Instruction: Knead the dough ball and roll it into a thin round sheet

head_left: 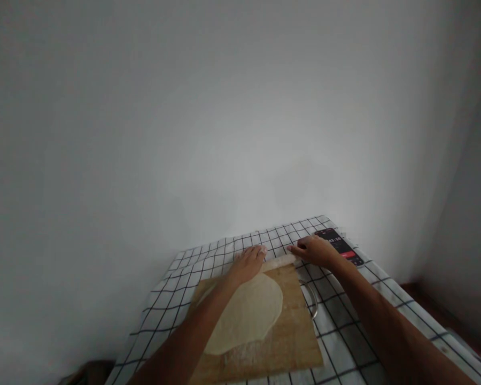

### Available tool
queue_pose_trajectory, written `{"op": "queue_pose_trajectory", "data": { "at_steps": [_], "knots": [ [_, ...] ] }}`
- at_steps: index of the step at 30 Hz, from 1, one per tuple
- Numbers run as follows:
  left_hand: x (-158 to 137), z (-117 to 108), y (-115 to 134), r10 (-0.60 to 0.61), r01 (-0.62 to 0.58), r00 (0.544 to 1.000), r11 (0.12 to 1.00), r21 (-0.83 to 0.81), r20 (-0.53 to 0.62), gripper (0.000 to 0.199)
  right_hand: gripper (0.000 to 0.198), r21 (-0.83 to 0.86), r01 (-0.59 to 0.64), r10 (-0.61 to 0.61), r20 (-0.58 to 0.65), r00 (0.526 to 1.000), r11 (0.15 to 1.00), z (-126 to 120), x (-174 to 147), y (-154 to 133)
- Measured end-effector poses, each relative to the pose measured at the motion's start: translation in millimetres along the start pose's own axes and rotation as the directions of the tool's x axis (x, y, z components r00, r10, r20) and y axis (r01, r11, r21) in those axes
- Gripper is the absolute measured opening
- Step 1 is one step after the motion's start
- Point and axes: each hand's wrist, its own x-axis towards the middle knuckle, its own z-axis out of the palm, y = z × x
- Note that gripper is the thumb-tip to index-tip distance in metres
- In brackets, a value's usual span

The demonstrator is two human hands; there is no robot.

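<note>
A pale, flour-dusted rolling pin (279,261) lies across the far edge of a wooden board (278,350). My left hand (249,262) is over its left end, with the fingers bent forward across it. At the right end, my right hand (313,249) is curled, its fingers closed about the tip of the pin. Nearer to me, a thin, wide sheet of rolled dough (246,313) is spread on the board, with its left part hidden behind my left forearm. Loose flour shows on the wood below the dough.
Beneath the board is a white cloth with a dark grid (208,262), covering the table. A phone with a timer on its screen (339,246) lies beyond my right hand. A metal ring handle (311,299) sticks out at the board's right side. A pale wall (240,133) rises behind the table.
</note>
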Motion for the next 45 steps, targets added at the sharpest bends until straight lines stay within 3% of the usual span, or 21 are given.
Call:
{"op": "queue_pose_trajectory", "data": {
  "at_steps": [4,8,13,16,19,22,26,30,33,35,38,42,45],
  "knots": [
    [-20.7,1.3,17.0,0.021,-0.022,0.999,0.998,0.063,0.030,0.034,0.062,-0.019,-0.039,0.039,0.001,0.999,0.999,-0.6,-0.5,5.2],
    [-67.4,7.3,55.4,-0.021,0.025,0.999,0.994,0.110,-0.038,0.052,0.061,-0.024,-0.063,0.063,0.019,0.998,0.998,2.1,0.7,9.3],
    [-109.6,12.5,89.5,0.089,-0.078,0.994,0.981,0.176,-0.060,0.066,0.061,-0.025,-0.061,0.061,0.020,0.998,0.998,1.9,1.9,8.2],
    [-91.2,11.2,74.3,0.085,-0.071,0.995,0.964,0.256,-0.046,0.056,0.064,-0.032,-0.079,0.079,-0.002,0.997,0.996,-0.7,-0.1,6.0],
    [-50.0,8.9,37.9,0.150,-0.170,0.985,0.930,0.327,0.083,0.041,0.064,-0.040,-0.097,0.096,-0.023,0.995,0.994,-3.0,-2.7,4.0],
    [-13.7,7.8,4.0,0.138,-0.173,0.982,0.925,0.339,0.126,0.039,0.061,-0.042,-0.104,0.103,-0.034,0.994,0.994,-4.1,-3.8,3.4],
    [-4.6,7.8,-5.5,0.151,-0.190,0.979,0.919,0.346,0.136,0.038,0.053,-0.039,-0.109,0.107,-0.049,0.993,0.993,-4.2,-2.6,5.6],
    [-45.6,8.0,35.1,0.163,-0.179,0.984,0.919,0.353,0.075,0.040,0.049,-0.029,-0.102,0.101,-0.049,0.994,0.994,-5.3,-0.2,11.3],
    [-95.2,10.9,82.8,0.116,-0.083,0.990,0.943,0.322,-0.085,0.056,0.052,-0.024,-0.101,0.100,-0.048,0.994,0.995,-8.3,0.4,16.0],
    [-124.4,13.5,109.4,0.154,-0.105,0.978,0.944,0.314,-0.137,0.064,0.056,-0.022,-0.100,0.099,-0.056,0.994,0.995,-10.7,0.0,18.1],
    [-143.1,15.4,126.4,0.181,-0.125,0.970,0.942,0.311,-0.161,0.072,0.057,-0.019,-0.092,0.091,-0.069,0.993,0.996,-13.4,-0.9,19.9],
    [-108.2,12.7,100.9,0.119,-0.072,0.985,0.943,0.324,-0.126,0.064,0.054,-0.014,-0.088,0.087,-0.085,0.993,0.996,-14.1,-1.3,20.5],
    [-56.8,9.4,60.2,0.168,-0.164,0.985,0.899,0.407,0.027,0.046,0.052,-0.014,-0.092,0.090,-0.096,0.991,0.996,-14.1,-1.9,19.4]
  ]
}}
